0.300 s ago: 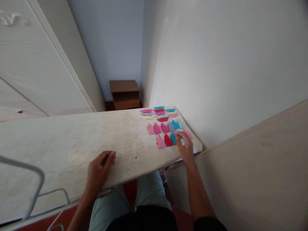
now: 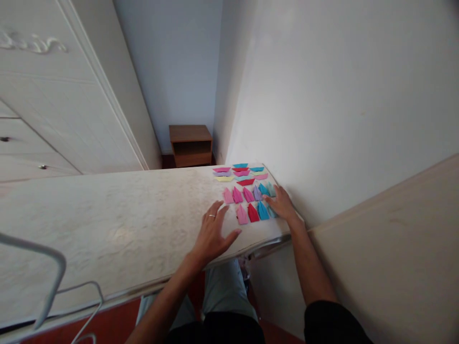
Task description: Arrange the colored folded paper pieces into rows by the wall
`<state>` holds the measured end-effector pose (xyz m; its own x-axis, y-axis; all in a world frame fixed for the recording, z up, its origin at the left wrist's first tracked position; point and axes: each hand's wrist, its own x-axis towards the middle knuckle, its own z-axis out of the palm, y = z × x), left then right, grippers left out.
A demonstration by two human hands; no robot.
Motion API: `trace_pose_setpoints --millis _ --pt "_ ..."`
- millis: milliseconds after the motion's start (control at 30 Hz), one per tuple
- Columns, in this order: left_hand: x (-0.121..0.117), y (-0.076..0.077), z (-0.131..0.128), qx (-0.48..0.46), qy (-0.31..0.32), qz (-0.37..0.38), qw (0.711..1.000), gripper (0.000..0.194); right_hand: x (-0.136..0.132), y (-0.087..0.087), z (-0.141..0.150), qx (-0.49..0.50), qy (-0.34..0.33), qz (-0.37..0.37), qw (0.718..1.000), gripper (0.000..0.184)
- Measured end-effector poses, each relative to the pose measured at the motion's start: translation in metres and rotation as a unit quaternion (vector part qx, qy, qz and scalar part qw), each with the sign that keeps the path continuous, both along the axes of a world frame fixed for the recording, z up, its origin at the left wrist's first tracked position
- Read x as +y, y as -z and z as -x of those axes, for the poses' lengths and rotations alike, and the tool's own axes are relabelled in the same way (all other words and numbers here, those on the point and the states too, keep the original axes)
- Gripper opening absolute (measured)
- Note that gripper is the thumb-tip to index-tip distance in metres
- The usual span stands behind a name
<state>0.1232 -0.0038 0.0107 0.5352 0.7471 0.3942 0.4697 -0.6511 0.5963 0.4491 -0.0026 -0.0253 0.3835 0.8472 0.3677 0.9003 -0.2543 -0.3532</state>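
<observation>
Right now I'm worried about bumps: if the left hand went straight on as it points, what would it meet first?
The left hand would likely meet the leftmost light pink folded paper first; depth is hard to judge.

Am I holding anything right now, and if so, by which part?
Your left hand is spread and holds nothing. Your right hand is at the folded papers, but whether it grips one can't be told.
</observation>
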Motion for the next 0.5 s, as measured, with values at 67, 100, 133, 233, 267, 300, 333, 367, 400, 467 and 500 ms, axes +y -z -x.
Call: trace_pose_setpoints --millis 67,100,133,233,267,300,333,367,400,467,500 --pt "0.013 -0.004 -0.036 0.052 0.042 0.015 0.998 0.083 0.006 0.000 0.010 -0.010 0.009 0.068 0.998 0.069" --pt "0.021 -0.005 -0.052 0.077 0.049 0.026 0.995 0.091 0.007 -0.001 0.016 -0.017 0.014 0.096 0.995 0.069" --pt "0.029 -0.006 -0.066 0.099 0.051 0.030 0.993 0.098 0.007 -0.002 0.022 -0.026 0.019 0.115 0.993 0.068" --pt "0.045 0.000 -0.093 0.161 0.079 0.015 0.984 0.107 0.006 -0.004 0.037 -0.051 0.009 0.126 0.991 0.066" --pt "0.048 0.004 -0.097 0.179 0.087 0.011 0.980 0.108 0.005 -0.004 0.041 -0.056 -0.002 0.112 0.992 0.064" --pt "0.050 0.008 -0.099 0.191 0.091 0.006 0.977 0.108 0.004 -0.005 0.045 -0.055 -0.017 0.091 0.994 0.062" --pt "0.051 0.012 -0.099 0.198 0.092 0.001 0.976 0.106 0.003 -0.004 0.048 -0.048 -0.036 0.066 0.996 0.059" --pt "0.051 0.016 -0.098 0.199 0.092 -0.005 0.976 0.103 0.002 -0.004 0.051 -0.036 -0.056 0.040 0.997 0.056" --pt "0.051 0.018 -0.095 0.196 0.091 -0.014 0.976 0.100 0.001 -0.004 0.054 -0.022 -0.074 0.015 0.997 0.054" --pt "0.050 0.020 -0.088 0.185 0.092 -0.031 0.978 0.092 0.000 -0.003 0.061 0.003 -0.096 -0.023 0.995 0.052" --pt "0.049 0.019 -0.083 0.182 0.092 -0.038 0.978 0.088 0.000 -0.003 0.066 0.012 -0.103 -0.033 0.994 0.052"
